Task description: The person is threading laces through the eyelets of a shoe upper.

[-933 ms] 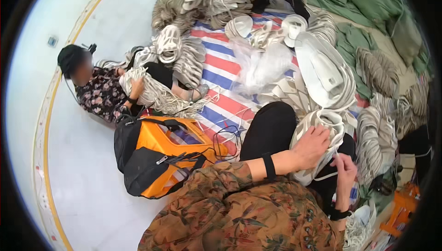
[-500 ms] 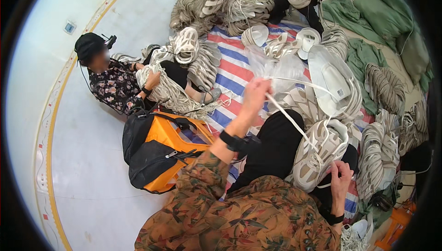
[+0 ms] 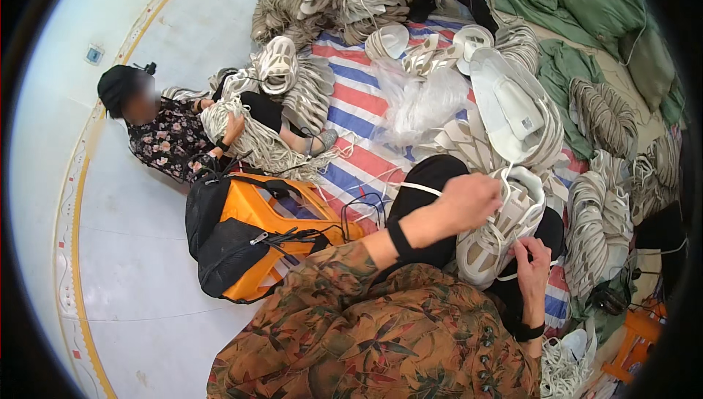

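At far left, a co-worker [image 3: 168,143] is sitting with a hand on a bundle of laces [image 3: 253,139], and the orange-and-black bag [image 3: 245,241] is lying between that person and you. Now here's the change: your left hand [image 3: 472,201] is coming back in. Half a second ago it was stretching a lace [image 3: 421,188] way out to the left; now it's hanging over the tongue of the shoe [image 3: 499,234], and that lace is trailing loosely leftward across your dark trouser leg. For the lacing, that long pull looks to be over, and the work is centring on the shoe's upper again.

Your left forearm is slanting up from the lower left, wrist bending over, knuckles upward. Those fingers are curling inward, but I can't tell whether they're gripping lace. The shoe is resting on your lap, toe pointing back toward you, opening facing away. On its right, your right hand [image 3: 534,260] is staying low beside the edge, forearm rising from below, thumb and forefinger bending close together; whether they're pinching anything, I can't tell. Beyond, stacked shoe pieces [image 3: 593,216] are sitting to the right.
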Tool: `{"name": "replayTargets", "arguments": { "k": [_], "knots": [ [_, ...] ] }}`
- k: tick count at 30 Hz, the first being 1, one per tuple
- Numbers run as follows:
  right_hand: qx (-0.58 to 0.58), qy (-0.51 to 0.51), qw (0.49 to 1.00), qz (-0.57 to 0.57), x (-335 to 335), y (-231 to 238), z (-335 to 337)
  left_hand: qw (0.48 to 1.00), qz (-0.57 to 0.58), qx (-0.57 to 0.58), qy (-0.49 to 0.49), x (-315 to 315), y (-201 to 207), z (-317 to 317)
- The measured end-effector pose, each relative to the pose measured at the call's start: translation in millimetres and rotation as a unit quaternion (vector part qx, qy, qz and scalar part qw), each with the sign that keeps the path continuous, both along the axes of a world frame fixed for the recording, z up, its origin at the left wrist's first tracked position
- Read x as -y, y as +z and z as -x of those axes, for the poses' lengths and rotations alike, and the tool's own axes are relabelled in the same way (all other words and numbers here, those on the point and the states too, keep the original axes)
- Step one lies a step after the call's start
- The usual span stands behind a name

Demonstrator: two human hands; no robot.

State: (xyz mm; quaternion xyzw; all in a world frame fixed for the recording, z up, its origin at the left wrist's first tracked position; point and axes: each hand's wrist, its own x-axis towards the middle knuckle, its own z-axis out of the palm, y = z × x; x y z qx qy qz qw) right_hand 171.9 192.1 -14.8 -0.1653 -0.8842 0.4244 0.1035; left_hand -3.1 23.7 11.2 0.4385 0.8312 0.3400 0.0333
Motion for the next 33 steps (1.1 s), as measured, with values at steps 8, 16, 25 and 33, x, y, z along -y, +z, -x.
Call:
{"name": "replayTargets", "arguments": {
  "k": [8, 16, 25, 33],
  "knots": [
    [-0.054, -0.02, 0.998, 0.013, -10.2, -15.6, -3.9, 0.983, 0.023, -0.157, -0.096, -38.1, -18.4, -27.1],
    [-0.043, -0.007, 0.999, 0.022, -2.0, 3.8, -1.8, 0.976, 0.076, -0.155, -0.13, -38.4, 1.9, -28.0],
    [-0.031, 0.0, 1.0, 0.0, -6.4, -19.7, -7.7, 0.947, 0.133, -0.228, -0.183, -45.4, -27.0, -30.7],
    [0.036, 0.04, 0.989, -0.14, -15.6, 18.8, 9.0, 0.945, 0.091, -0.219, -0.224, -37.3, -22.0, -31.0]
  ]
}}
